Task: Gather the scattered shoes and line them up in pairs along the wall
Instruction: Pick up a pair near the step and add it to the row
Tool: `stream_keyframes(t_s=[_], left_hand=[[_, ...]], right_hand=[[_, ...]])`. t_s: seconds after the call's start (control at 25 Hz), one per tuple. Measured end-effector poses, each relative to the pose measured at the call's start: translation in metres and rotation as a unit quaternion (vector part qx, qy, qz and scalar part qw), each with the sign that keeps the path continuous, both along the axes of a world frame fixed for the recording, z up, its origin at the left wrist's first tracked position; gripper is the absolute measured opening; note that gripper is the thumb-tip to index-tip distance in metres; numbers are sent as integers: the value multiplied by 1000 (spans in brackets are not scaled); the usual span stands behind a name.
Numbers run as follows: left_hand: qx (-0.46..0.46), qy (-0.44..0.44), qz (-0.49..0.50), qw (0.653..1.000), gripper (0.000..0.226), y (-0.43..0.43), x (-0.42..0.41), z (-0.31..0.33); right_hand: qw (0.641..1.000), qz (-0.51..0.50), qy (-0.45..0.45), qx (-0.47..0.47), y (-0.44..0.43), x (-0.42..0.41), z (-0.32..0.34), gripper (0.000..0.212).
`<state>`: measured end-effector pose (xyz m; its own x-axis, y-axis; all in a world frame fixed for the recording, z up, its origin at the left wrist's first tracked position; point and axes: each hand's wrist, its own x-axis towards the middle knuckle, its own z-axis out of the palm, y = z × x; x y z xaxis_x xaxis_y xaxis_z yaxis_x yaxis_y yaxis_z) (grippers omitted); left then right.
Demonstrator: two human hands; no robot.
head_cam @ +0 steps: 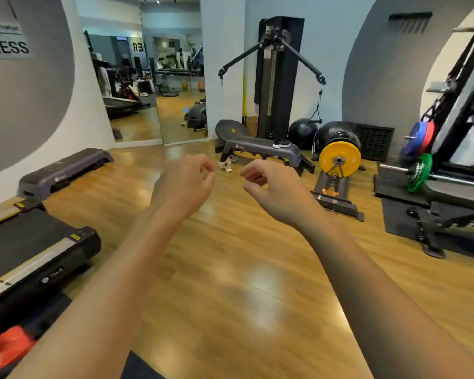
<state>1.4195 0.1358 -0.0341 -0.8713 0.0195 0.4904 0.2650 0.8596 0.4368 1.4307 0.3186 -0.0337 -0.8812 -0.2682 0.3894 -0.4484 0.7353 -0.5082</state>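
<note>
The middle of the floor [230, 255] is wide open, bare wood right up to the far step [257, 149]. The left side is boxed in by the treadmill [33, 255] and a near step [63, 170] along the wall. A dark shoe [281, 143] sits on top of the far step, clear from above. The pale shoes [226, 165] lie on the floor at its left end, partly tucked under. The right side's crowded: yellow plate [340, 159], rack [449, 132], mat [411, 220].
</note>
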Motion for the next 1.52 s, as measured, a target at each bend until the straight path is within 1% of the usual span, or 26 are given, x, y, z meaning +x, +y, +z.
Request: stream_keyframes(t_s=[0.12, 0.32, 0.52, 0.72, 0.88, 1.04, 1.16, 1.32, 1.52], left_hand=[[-12, -30, 0, 999, 19, -1, -82, -4], [4, -38, 1, 999, 19, -20, -221, -11], [-1, -47, -15, 999, 21, -41, -388, -33], [-2, -82, -35, 996, 17, -59, -552, -36], [-6, -75, -52, 996, 14, -64, -675, -44], [-9, -81, -44, 996, 13, -71, -798, -53], [-15, -79, -22, 997, 17, -86, -890, -48], [-14, -71, -8, 997, 18, -112, -1001, -43], [-10, -77, -14, 997, 19, -140, -1165, -67]], right_hand=[[1000, 9, -14, 12, -5, -87, -4, 21], [998, 21, -43, 34, -22, -228, -16, 22], [999, -17, -34, 31, -44, -386, -32, 20], [996, -63, -52, 44, -59, -535, -28, 22], [995, -95, -36, 25, -55, -651, -28, 20], [996, -77, -34, 11, -65, -780, -39, 21], [998, -53, -38, 10, -78, -886, -38, 22], [998, -34, -47, 19, -99, -1005, -36, 23], [997, -43, -48, 37, -118, -1160, -55, 24]])
